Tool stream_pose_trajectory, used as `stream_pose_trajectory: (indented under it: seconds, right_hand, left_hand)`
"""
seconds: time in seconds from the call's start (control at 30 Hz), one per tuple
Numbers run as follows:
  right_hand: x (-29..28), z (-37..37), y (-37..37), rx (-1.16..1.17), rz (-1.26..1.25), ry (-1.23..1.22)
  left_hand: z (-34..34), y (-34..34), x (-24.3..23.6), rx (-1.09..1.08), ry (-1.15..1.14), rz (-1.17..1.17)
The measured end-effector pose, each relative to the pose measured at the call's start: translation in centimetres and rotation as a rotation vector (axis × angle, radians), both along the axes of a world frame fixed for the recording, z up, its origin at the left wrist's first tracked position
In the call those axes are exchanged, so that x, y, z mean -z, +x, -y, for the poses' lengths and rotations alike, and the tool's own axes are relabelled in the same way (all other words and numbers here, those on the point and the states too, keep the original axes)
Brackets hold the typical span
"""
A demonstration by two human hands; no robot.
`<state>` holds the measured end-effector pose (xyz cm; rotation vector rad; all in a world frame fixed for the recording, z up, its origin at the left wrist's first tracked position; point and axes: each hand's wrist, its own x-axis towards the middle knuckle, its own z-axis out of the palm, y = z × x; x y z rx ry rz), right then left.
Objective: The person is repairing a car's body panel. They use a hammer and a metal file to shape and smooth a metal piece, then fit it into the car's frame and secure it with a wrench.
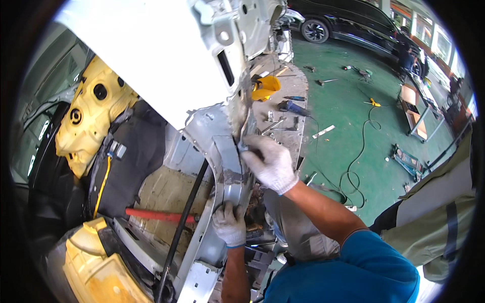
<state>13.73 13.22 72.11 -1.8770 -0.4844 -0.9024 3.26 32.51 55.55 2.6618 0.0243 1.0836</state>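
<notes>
- My left hand (230, 223), in a white work glove, is closed around the lower stretch of the curved grey wheel-arch panel (222, 151), fingers wrapped over its edge.
- My right hand (270, 162), also gloved, presses on the same panel higher up, fingers curled tight over its outer edge beside the rusty seam; I cannot tell whether anything sits inside that grip.
- The panel arcs from the white car body (151, 60) at the top down to the bottom edge of the view, between the stripped interior and the green workshop floor (343, 101).
- A red bar (159, 215) lies across the bare cabin floor, its end just left of my left hand, crossed by a black rod (184, 217).
- Yellow foam blocks (93, 113) sit at the far left of the shell.
- An orange funnel-shaped piece (266, 87) and a blue-handled tool (293, 107) lie on the sill above my right hand.
- A black car (343, 25) is parked at the far side of the floor.
</notes>
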Motion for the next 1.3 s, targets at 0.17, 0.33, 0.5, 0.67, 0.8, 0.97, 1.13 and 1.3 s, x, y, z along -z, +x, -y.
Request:
stream_pose_trajectory:
  seconds: [0.17,0.33,0.5,0.67,0.8,0.97,1.13,1.3]
  right_hand:
    - [1.5,-0.5,-0.6,0.054,-0.049,-0.025]
    - [-1.5,-1.0,1.1,0.07,0.162,-0.31]
    - [-3.1,-1.2,1.7,0.085,0.111,-0.516]
    - [-2.6,-1.4,2.1,0.079,0.111,-0.51]
    - [-2.3,-1.4,2.3,0.061,0.112,-0.494]
    - [-2.2,-1.6,2.4,0.058,0.109,-0.47]
    - [-2.6,-1.4,2.4,0.053,0.131,-0.51]
    - [-3.0,-1.2,2.0,-0.001,0.005,-0.504]
  left_hand:
    - [-0.1,0.2,0.2,0.017,-0.006,0.003]
    - [0.0,0.0,0.1,-0.009,0.015,0.021]
    - [-0.1,0.1,0.0,0.005,-0.016,-0.002]
    - [0.1,0.1,0.0,-0.02,-0.038,-0.002]
    - [0.1,0.2,0.2,-0.028,-0.03,0.016]
    - [0.0,0.1,0.3,-0.028,-0.02,0.013]
    - [-0.1,0.2,0.2,-0.006,-0.062,-0.006]
    - [0.2,0.1,0.1,-0.052,-0.029,0.012]
